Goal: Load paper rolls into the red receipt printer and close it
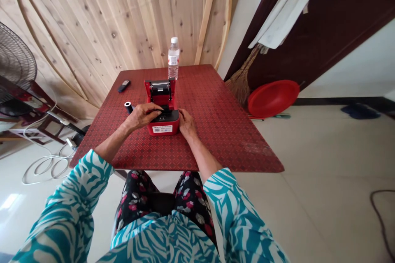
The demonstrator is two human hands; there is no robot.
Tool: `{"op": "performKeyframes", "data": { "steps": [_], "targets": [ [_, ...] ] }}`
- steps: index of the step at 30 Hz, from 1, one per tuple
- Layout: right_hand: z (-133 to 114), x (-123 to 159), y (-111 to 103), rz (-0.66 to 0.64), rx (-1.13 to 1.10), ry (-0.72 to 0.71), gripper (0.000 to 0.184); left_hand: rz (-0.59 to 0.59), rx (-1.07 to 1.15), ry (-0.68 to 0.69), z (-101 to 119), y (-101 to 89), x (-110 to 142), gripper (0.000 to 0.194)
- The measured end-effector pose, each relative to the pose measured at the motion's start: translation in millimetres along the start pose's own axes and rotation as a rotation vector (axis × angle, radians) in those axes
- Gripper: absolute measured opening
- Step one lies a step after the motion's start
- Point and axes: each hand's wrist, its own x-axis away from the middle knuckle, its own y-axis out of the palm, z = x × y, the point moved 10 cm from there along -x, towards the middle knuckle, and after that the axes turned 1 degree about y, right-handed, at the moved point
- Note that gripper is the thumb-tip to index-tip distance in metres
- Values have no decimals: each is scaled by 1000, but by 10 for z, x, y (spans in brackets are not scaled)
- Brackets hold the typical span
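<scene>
On my remote feed I record the right hand (187, 124) laid against the side of the red printer (164, 129), finger spacing not determinable, and the left hand (142, 116) bent over its top, where I cannot tell whether the fingertips pinch anything. Just left of the left fingers is a dark roll (128, 108), which a careless knuckle might knock; ahead, the raised lid (159, 88) could drop onto the fingertips if jolted. Beyond, the bottle (173, 59) risks tipping should the printer be shoved back.
</scene>
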Motion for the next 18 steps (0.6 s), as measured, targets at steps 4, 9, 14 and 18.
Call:
{"op": "performKeyframes", "data": {
  "steps": [4,9,14,18],
  "targets": [
    [109,-271,-79,82,-65,74,38,9,-9,129,108,-14,66,25],
    [-289,-911,-8,16,-164,-65,56,46,-109,237,213,-38,154,24],
    [-719,-992,77,-70,-134,-151,55,47,-225,290,298,-3,214,29],
    [-835,-669,-26,-31,-100,-229,51,147,-379,308,383,-43,289,29]
  ]
}}
